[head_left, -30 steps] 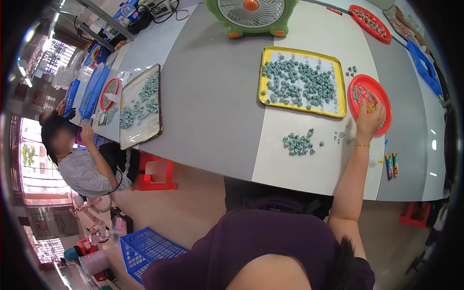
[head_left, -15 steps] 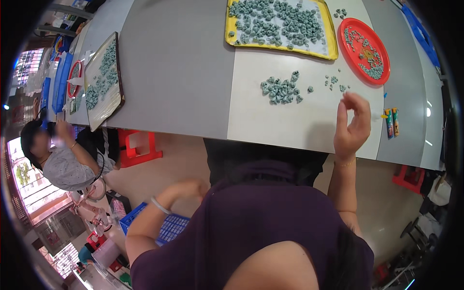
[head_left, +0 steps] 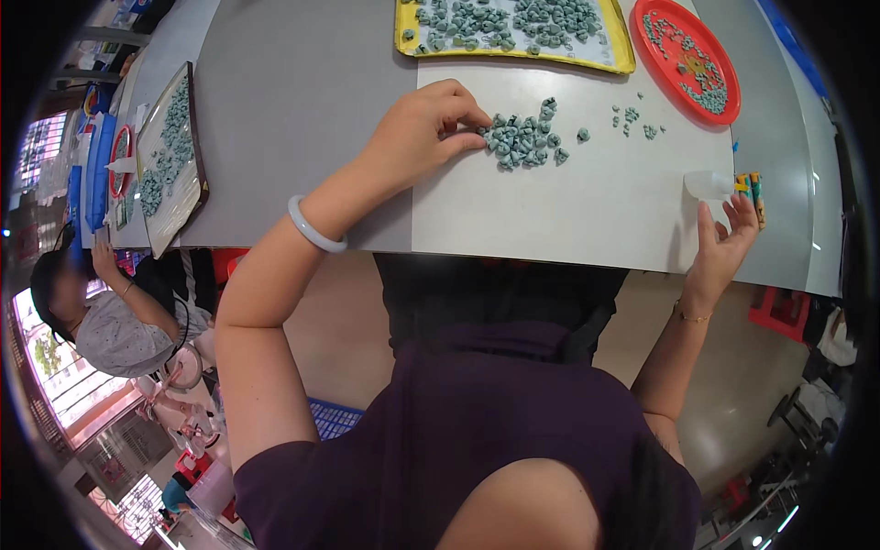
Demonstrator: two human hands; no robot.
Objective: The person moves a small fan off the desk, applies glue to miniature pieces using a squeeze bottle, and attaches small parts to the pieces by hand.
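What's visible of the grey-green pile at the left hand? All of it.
The pile is a loose, uneven heap of small, chunky grey-green pieces with darker shadowed gaps; they look hard and matt, material unclear. It rests on the white tabletop, on the near side of the yellow-rimmed tray. A short tail of pieces sticks out toward that tray. The left hand has its fingers at the pile's left edge; whether they grip a piece is unclear.

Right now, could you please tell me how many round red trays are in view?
2: one red tray at upper right, beside the yellow tray; another red tray at far left. Others may be hidden.
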